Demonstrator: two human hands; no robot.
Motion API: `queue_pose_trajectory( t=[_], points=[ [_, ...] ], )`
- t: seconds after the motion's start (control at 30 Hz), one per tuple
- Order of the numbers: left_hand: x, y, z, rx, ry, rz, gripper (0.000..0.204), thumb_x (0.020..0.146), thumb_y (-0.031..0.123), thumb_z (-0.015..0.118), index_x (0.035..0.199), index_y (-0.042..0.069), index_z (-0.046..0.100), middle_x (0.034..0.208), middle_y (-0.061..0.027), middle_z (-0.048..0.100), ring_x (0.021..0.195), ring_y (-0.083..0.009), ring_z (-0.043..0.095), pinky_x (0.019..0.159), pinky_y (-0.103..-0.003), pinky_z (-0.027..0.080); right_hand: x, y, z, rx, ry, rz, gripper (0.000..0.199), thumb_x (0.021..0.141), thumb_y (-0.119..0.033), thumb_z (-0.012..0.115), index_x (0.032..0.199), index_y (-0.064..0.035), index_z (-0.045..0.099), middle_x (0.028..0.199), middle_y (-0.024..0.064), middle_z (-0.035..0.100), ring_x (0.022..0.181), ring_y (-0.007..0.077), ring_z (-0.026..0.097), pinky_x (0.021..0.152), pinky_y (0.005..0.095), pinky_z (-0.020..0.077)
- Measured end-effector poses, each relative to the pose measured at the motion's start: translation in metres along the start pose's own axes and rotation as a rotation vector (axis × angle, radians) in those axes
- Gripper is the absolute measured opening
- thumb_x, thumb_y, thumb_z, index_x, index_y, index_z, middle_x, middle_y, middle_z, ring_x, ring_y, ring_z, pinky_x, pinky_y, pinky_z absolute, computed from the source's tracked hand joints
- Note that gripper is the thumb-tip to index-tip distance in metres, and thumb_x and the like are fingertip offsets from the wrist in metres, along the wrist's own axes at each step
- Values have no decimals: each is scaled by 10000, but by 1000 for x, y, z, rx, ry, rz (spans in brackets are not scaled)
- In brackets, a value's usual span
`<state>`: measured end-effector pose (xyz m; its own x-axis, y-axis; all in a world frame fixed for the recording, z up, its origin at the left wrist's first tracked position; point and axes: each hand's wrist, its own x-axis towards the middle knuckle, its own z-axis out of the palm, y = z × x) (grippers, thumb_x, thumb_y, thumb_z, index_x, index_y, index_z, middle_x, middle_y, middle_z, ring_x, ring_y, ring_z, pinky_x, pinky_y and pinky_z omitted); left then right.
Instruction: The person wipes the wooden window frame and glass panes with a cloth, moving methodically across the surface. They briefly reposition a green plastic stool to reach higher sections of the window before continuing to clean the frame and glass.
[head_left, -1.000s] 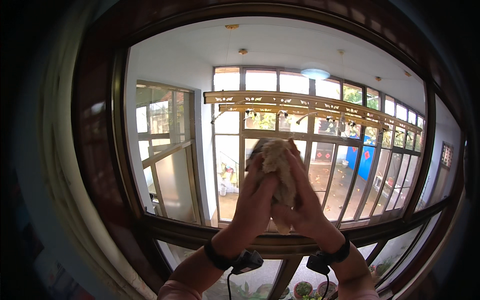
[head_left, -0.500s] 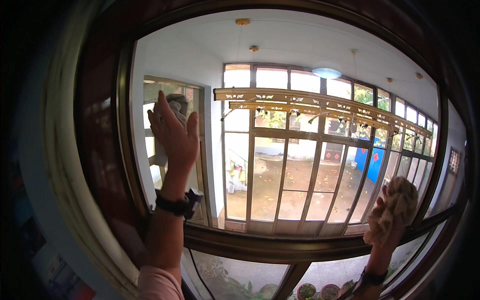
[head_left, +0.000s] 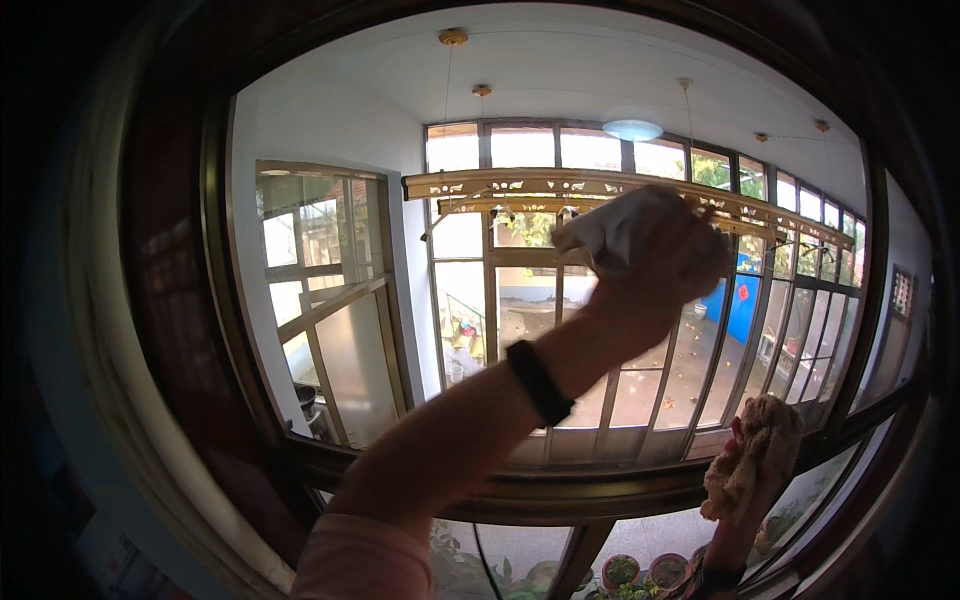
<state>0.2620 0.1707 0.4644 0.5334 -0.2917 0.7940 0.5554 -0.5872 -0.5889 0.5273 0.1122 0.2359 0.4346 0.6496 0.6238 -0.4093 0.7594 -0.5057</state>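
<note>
The left hand (head_left: 665,262) is raised against the window pane (head_left: 330,110), at about 1 o'clock from the centre of the view. Its forearm runs up from the lower edge at 7 o'clock, with a black wristband (head_left: 540,382) around the wrist. The hand presses a pale cloth (head_left: 610,232) flat to the glass. The cloth shows at the upper left of the hand, and the fingers lie together over it; motion blur hides the single fingertips.

The right hand (head_left: 745,480) is low in the view, at about 4 o'clock, just above the dark lower frame (head_left: 560,495) of the window. It grips a tan rag (head_left: 757,450), bunched into a lump. The fingers are curled around the rag from below and are mostly hidden by it. The two hands are well apart.

The pane is set in a dark brown frame that curves around the whole view. Through the glass there is a white-ceilinged porch with a round ceiling lamp (head_left: 632,129) at 12 o'clock and a wall of tall windows. A side window (head_left: 325,290) stands at 9 o'clock. Potted plants (head_left: 620,573) sit below the frame at 6 o'clock.
</note>
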Motion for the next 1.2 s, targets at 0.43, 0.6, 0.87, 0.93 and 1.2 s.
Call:
queue_pose_trajectory(
  t=[0.43, 0.6, 0.87, 0.93, 1.2],
  points=[
    [-76, -249, -233, 858, 325, -823, 560, 987, 363, 635, 1334, -39, 458, 1276, -260, 533, 1178, -413, 541, 1050, -560, 417, -51, -44, -163, -789, -135, -410, 613, 1090, -397, 437, 1600, -89, 293, 1526, 146, 471, 1287, 261, 570, 961, 345, 551],
    [-8, -158, -85, 662, 154, -214, 690, 868, 374, 771, 1451, 130, 494, 1553, -246, 358, 1440, -460, 315, 1167, -625, 231, -36, -11, -133, 513, -232, 541, 604, 1085, -480, 405, 1564, -114, 364, 1531, 161, 476, 1264, 323, 585, 928, 501, 527],
    [46, -167, -78, -193, 97, -361, 473, 939, 207, 636, 1394, 114, 547, 1478, -299, 326, 1412, -436, 344, 1130, -633, 328, -13, -9, -49, 511, -502, 551, 438, 1072, -483, 441, 1221, -80, 523, 1061, 140, 558, 928, 267, 614, 562, 408, 485],
    [39, -235, -142, 410, 31, -312, 435, 965, 182, 592, 1398, 144, 562, 1496, -275, 337, 1393, -418, 366, 1118, -599, 348, -24, -16, -39, 381, -153, 530, 326, 1089, -423, 444, 1165, -125, 551, 1021, 99, 552, 810, 245, 637, 420, 362, 482],
    [-66, -352, -337, 1084, -59, -368, 196, 1022, 199, 506, 1084, 62, 633, 1019, -159, 675, 940, -294, 673, 818, -428, 559, -38, -37, -40, 70, 2, 346, 134, 1077, -253, 490, 1122, -143, 551, 962, 64, 501, 819, 240, 527, 604, 350, 516]
  ],
)
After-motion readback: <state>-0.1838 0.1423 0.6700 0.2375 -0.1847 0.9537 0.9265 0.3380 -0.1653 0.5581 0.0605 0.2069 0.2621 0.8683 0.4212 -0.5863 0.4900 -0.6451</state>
